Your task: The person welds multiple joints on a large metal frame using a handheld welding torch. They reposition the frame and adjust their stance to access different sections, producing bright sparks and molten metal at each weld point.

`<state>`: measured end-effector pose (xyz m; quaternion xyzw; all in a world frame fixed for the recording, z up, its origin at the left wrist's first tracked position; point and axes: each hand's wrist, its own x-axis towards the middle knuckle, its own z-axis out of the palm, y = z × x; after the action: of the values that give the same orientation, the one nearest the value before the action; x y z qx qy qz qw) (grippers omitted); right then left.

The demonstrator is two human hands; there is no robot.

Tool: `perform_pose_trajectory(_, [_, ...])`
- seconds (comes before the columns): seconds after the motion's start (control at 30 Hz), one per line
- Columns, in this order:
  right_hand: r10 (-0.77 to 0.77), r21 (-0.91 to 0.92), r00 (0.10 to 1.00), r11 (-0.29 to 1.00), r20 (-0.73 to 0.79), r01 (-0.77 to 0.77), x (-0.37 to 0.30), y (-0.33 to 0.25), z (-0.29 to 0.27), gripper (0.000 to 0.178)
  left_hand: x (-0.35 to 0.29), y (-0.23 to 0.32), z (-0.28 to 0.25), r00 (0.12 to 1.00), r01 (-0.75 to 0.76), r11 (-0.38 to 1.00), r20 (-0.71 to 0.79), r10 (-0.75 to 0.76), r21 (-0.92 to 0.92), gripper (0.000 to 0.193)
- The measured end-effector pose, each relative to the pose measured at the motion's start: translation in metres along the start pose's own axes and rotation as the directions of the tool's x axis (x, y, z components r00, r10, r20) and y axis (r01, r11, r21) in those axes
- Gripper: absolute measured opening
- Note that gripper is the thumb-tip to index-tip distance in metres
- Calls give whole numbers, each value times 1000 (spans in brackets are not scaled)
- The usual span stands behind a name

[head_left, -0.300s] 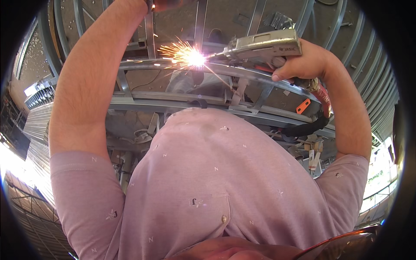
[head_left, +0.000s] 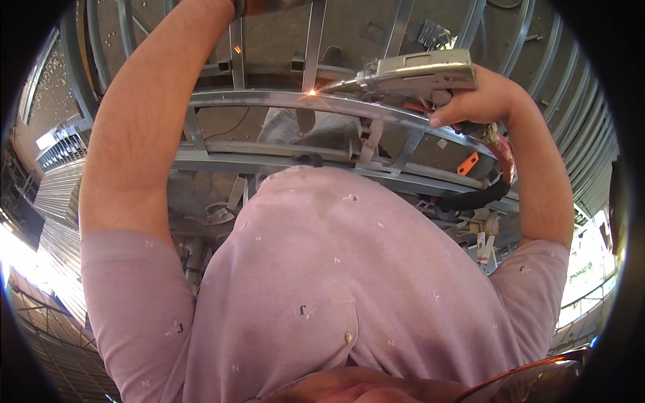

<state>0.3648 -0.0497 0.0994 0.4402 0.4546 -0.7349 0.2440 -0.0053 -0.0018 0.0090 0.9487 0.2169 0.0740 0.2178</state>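
Note:
My right hand [head_left: 480, 101] is wrapped round the handle of a welding gun [head_left: 420, 70], a grey metal body with a slim nozzle pointing left. Just off the nozzle's tip, a small orange glow [head_left: 312, 93] sits where a crossbar meets a long, shiny metal rail [head_left: 269, 99]. A red and black cable [head_left: 500, 151] hangs from the gun. My left forearm [head_left: 144, 127] reaches up to the top edge, where a dark band and a blurred brownish shape [head_left: 275, 5] show at the wrist; its fingers are hidden.
Several metal bars form a ladder-like frame around the rail, with another bar [head_left: 269, 153] nearer me. An orange flat piece [head_left: 468, 164] lies right of centre. Stacked metal profiles [head_left: 57, 195] stand at far left, and scraps [head_left: 484, 242] lie below the cable.
The bright arc and its spray of sparks have died down to a small glow. My right hand and the welding gun have shifted slightly to the right.

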Motion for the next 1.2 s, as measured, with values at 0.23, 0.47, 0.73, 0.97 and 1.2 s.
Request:
perform_pose_trajectory(0.23, [-19,35,997,999,-70,21,-15,-25,1,58,-50,-6,-36,969,248,944,-39,-246,217,52])
perform_pose_trajectory(0.47, [-105,89,994,991,15,103,17,-67,34,54,-95,-30,-49,965,221,927,69,-253,304,62])
perform_pose_trajectory(0.73, [-98,49,991,994,92,93,58,-97,57,54,-104,-47,-36,979,191,956,32,-203,224,67])
perform_pose_trajectory(0.97, [-66,5,990,998,122,66,69,-107,60,56,-108,-51,-32,982,178,958,20,-187,224,70])
perform_pose_trajectory(1.2, [-68,25,993,998,98,65,75,-99,59,53,-107,-54,-31,990,138,960,-6,-141,243,72])
